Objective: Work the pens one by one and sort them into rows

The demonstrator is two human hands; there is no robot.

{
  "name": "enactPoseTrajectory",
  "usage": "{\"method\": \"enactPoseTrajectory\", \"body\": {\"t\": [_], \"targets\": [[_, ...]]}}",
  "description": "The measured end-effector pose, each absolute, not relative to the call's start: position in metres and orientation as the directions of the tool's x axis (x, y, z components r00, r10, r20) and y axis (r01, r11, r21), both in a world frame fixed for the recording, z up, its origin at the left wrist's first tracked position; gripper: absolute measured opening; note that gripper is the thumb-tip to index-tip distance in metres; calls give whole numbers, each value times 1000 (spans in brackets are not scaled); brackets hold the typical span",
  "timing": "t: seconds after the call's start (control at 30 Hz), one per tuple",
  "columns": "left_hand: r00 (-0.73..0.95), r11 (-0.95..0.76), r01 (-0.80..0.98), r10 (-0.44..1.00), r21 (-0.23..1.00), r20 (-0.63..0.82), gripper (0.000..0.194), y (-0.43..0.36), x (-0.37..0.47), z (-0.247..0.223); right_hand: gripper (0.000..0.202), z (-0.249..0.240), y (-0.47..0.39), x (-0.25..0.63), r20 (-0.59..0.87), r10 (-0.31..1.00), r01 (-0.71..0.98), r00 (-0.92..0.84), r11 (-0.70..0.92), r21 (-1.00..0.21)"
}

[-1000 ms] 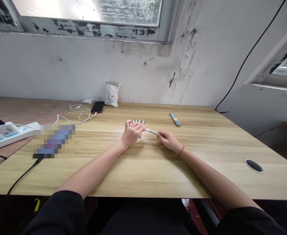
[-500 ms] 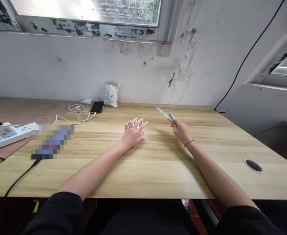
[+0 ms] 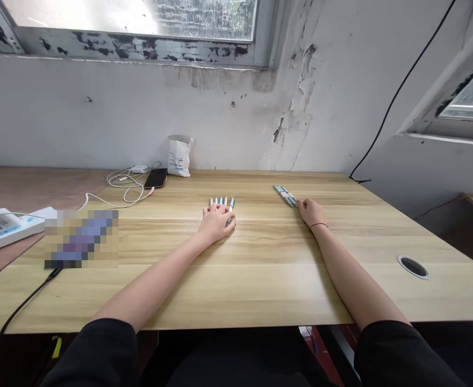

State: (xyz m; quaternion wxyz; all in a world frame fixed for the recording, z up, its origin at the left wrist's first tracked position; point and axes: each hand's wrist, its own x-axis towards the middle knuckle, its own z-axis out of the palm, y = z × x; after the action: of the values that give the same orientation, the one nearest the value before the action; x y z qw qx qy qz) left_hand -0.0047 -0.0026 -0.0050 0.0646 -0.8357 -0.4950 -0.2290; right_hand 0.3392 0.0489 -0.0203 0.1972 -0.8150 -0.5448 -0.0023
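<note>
Several slim pens (image 3: 221, 200) lie side by side near the middle of the table, with their tips pointing away from me. My left hand (image 3: 215, 221) covers their near ends. Its fingers curl down, and the thumb and fingers close round the rightmost pen (image 3: 231, 204). Further right, my right hand (image 3: 312, 212) rests low on the table with its fingers pinched at the near end of a pen (image 3: 288, 193). Another pen (image 3: 282, 194), pale green and white, lies close along its left side. My right fingertips are partly hidden.
At the back stand a white packet (image 3: 179, 156) and a black phone (image 3: 156, 178) with a white cable (image 3: 129, 185). A blurred-out device (image 3: 81, 239) lies at the left, near a white power strip (image 3: 16, 230). A round cable hole (image 3: 413, 267) is at the right.
My right hand has lowered the pen from the air onto the table beside the other one, moving slightly right. My left fingers, spread before, have curled in over the pens.
</note>
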Motion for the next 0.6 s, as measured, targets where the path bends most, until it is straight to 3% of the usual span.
{"method": "enactPoseTrajectory", "body": {"t": [0.33, 0.47, 0.6], "targets": [[445, -528, 844, 788, 96, 424, 11, -3, 3, 0, 34, -13, 40, 330, 277, 897, 913, 344, -250, -323], [434, -530, 843, 770, 91, 467, 10, -3, 4, -1, 27, -4, 31, 313, 384, 914, 965, 129, -26, -262], [367, -530, 812, 790, 245, 491, 18, -7, 3, 4, 25, 6, 11, 275, 437, 887, 912, -150, 295, -286]]}}
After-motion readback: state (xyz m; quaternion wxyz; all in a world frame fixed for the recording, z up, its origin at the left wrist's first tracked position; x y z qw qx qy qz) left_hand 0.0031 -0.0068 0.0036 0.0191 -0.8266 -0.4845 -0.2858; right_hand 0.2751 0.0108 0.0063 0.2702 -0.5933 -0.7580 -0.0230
